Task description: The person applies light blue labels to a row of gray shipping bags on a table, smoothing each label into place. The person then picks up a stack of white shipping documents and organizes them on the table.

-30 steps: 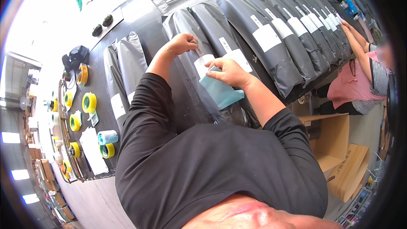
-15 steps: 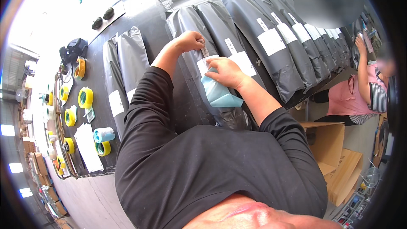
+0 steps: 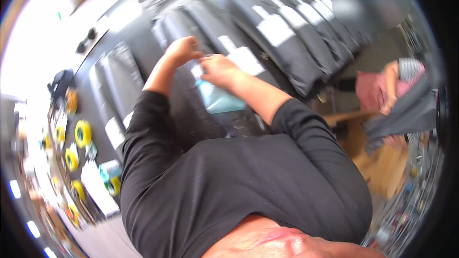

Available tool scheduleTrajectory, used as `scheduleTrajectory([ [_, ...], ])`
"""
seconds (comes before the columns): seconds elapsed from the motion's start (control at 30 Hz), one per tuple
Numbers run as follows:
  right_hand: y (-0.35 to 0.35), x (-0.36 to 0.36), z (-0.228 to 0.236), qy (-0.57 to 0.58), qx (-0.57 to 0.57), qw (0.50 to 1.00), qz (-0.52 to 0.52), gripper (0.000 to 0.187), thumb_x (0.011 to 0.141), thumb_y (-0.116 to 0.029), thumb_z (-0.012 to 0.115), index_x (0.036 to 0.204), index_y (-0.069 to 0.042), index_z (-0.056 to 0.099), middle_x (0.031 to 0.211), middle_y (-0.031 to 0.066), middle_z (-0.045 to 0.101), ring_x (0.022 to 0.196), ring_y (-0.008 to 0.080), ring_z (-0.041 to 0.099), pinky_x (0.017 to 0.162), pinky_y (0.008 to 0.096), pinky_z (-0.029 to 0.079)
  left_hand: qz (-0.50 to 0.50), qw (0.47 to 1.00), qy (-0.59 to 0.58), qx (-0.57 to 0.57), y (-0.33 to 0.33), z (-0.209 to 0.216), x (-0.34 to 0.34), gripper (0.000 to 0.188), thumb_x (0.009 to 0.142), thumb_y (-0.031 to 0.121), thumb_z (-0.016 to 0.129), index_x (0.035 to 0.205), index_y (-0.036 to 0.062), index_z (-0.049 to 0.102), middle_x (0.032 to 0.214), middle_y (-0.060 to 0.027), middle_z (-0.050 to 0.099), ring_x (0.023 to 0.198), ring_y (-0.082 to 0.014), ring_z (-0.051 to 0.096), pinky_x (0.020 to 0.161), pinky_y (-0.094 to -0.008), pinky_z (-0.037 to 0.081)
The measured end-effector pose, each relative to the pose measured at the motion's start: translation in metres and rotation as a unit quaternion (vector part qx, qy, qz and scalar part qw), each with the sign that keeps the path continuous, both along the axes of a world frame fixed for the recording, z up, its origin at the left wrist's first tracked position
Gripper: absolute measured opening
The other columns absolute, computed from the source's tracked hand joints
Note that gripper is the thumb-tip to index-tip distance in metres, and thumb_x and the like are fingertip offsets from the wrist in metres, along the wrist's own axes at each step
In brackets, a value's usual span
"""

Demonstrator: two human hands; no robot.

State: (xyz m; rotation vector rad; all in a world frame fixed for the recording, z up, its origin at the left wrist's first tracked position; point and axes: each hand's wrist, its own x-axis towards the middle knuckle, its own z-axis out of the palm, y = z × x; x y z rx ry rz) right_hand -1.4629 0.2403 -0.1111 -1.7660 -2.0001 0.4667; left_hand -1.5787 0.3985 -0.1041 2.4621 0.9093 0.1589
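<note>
A long grey plastic mailing bag [image 3: 173, 21] lies on the black table before me, both my hands over its middle. My left hand [image 3: 183, 50] is closed, fingertips pinched together above the bag; what is in them is blurred. Close beside it, my right hand [image 3: 220, 70] has its fingers bent together over a white label [image 3: 196, 70], hiding most of it. A crumpled light-blue sheet [image 3: 217, 98] spreads out under the right hand toward me. On the bag just right of it sits another white label [image 3: 246, 60].
More labelled grey bags [image 3: 291, 38] line the table's right side; two lie at left [image 3: 117, 74]. Yellow tape rolls [image 3: 82, 133], a light-blue roll [image 3: 110, 169] and white sheets [image 3: 99, 188] sit at the left edge. A person in pink [image 3: 370, 91] holds a grey bag [image 3: 406, 112] near cardboard [image 3: 363, 143].
The view has swung, shifting the table leftward. My hands have come closer together, and the right fingers are less spread. The person at right now holds a grey bag lower, beside the cardboard.
</note>
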Motion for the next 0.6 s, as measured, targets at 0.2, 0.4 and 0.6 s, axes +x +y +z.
scheduleTrajectory([
  [0.2, -0.03, -0.017, -0.012, 0.076, 0.147, 0.985, -0.04, 0.031, 0.076, -0.032, 0.07, 0.091, -0.005, 0.069, 0.103, 0.0144, 0.067, 0.096, 0.0348, 0.063, 0.084, 0.0422, 0.05, 0.078, 0.971, -0.192, 0.119, 0.033, -0.048, -0.03, 0.034, 0.073, 0.031, 0.08, 0.085, 0.0014, 0.068, 0.087, -0.0146, 0.065, 0.087, -0.0292, 0.06, 0.078, -0.0382, 0.047],
  [0.4, -0.113, -0.013, 0.028, 0.307, 0.116, 0.921, -0.211, 0.035, 0.08, -0.034, 0.073, 0.096, -0.003, 0.069, 0.094, 0.0146, 0.068, 0.091, 0.0283, 0.065, 0.079, 0.0374, 0.05, 0.186, 0.951, -0.176, 0.174, 0.039, -0.051, -0.011, 0.041, 0.087, 0.036, 0.065, 0.112, 0.0037, 0.064, 0.101, -0.0126, 0.063, 0.093, -0.0275, 0.059, 0.085, -0.0397, 0.048],
  [0.6, -0.16, -0.002, 0.034, 0.56, 0.168, 0.768, -0.26, 0.023, 0.09, -0.022, 0.068, 0.099, -0.001, 0.067, 0.085, 0.0025, 0.068, 0.079, 0.0067, 0.058, 0.071, 0.0253, 0.048, -0.093, 0.867, -0.352, -0.341, -0.099, 0.016, 0.016, 0.018, 0.096, 0.016, 0.059, 0.104, 0.0012, 0.064, 0.089, -0.001, 0.064, 0.073, -0.0057, 0.052, 0.069, -0.0211, 0.043],
])
